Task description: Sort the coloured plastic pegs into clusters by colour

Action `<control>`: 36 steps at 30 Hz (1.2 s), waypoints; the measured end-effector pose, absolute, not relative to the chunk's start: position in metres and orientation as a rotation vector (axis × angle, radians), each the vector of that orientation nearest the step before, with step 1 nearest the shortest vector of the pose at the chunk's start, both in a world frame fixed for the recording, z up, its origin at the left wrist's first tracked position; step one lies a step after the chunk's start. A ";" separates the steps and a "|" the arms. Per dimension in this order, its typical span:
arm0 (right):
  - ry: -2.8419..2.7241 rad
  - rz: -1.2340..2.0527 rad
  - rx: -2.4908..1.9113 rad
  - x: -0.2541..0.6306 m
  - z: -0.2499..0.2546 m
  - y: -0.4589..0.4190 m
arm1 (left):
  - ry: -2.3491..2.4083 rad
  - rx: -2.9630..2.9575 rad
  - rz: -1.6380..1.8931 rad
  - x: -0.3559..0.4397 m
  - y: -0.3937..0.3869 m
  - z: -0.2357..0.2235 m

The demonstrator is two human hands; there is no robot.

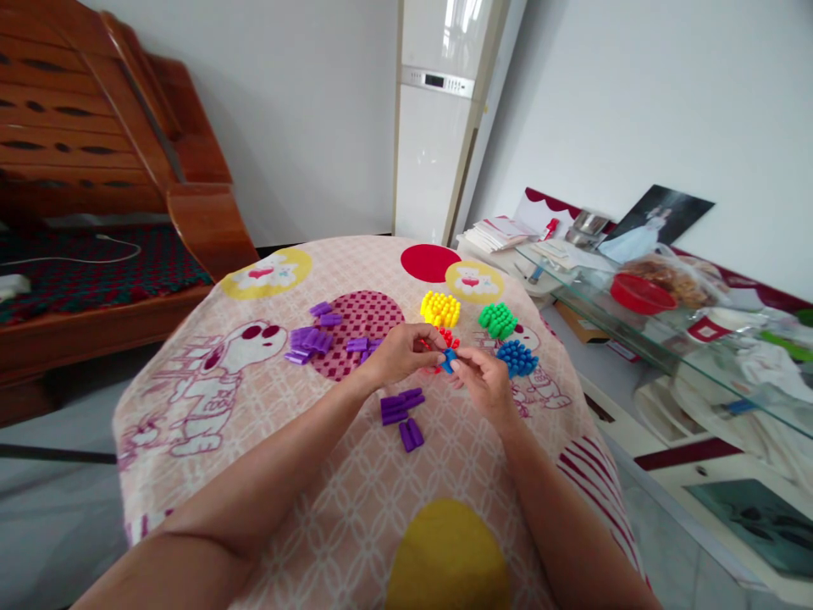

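Between the fingertips of both hands, over the table's right half, is a small blue piece; its exact kind is too small to make out. My left hand pinches it from the left and my right hand from the right. Just behind the fingers, partly hidden, lies a red cluster of knobbed pieces. A blue knobbed cluster sits right of my right hand. Farther back are a yellow cluster and a green one. Purple ribbed pieces lie in front of my left hand.
More purple pieces are spread on the left of the patterned tablecloth. Along the right wall stands a glass-topped cabinet with a red bowl and papers. A wooden bench is at the left.
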State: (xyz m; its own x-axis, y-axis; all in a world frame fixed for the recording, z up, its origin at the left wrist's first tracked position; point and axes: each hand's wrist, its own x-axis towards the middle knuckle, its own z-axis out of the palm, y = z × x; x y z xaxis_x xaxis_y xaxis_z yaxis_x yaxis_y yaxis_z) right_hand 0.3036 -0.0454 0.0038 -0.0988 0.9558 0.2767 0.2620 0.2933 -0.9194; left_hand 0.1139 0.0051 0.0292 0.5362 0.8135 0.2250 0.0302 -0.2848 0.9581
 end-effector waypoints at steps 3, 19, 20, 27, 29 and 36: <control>-1.505 0.885 -1.132 0.311 0.008 -0.042 | 0.687 1.707 0.893 0.112 0.006 0.030; -1.790 0.178 -1.578 0.448 0.043 -0.045 | 0.826 1.625 1.000 0.083 0.022 0.043; -1.836 0.151 -1.620 0.448 0.042 -0.045 | 0.833 1.616 1.013 0.081 0.023 0.044; -2.074 -0.128 -1.852 0.438 0.028 -0.038 | 0.839 1.550 1.048 0.075 0.026 0.045; -2.101 -0.181 -1.869 0.435 0.025 -0.037 | 0.854 1.549 1.054 0.073 0.027 0.046; -2.183 -0.166 -1.842 0.437 0.025 -0.039 | 0.920 1.516 1.128 0.061 0.030 0.051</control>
